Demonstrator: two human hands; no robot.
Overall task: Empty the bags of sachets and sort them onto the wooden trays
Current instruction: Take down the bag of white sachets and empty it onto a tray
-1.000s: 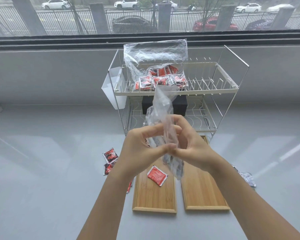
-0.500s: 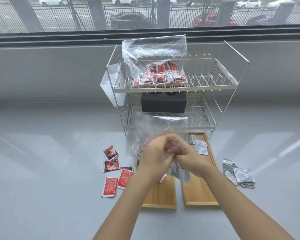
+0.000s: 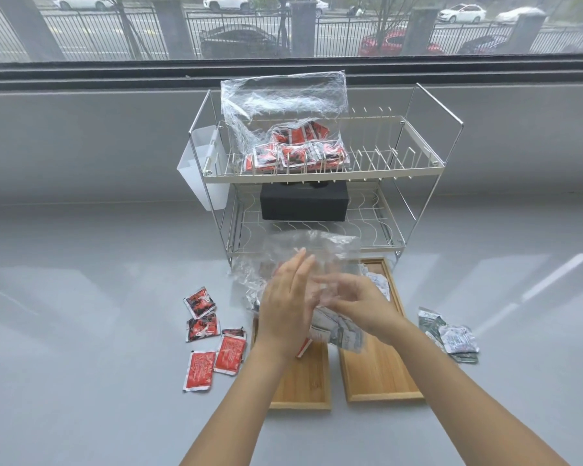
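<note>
A wire rack [image 3: 418, 169] stands on the grey bench [image 3: 81, 331], with a bag of red sachets [image 3: 293, 142] on its top shelf. Two wooden trays [image 3: 381, 375] lie in front. Above them a clear bag [image 3: 303, 253] is met by the left hand [image 3: 283, 311], its grip flat and wide; the right hand [image 3: 357, 304] is blurred, its grip cannot be told. Red sachets [image 3: 212, 344] are scattered left of the trays.

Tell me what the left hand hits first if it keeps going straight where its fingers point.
The left hand points up and away, toward the rack. First in line looks like the crumpled clear bag right at its fingertips; behind that, the wire rack. Depth is hard to judge here.
</note>
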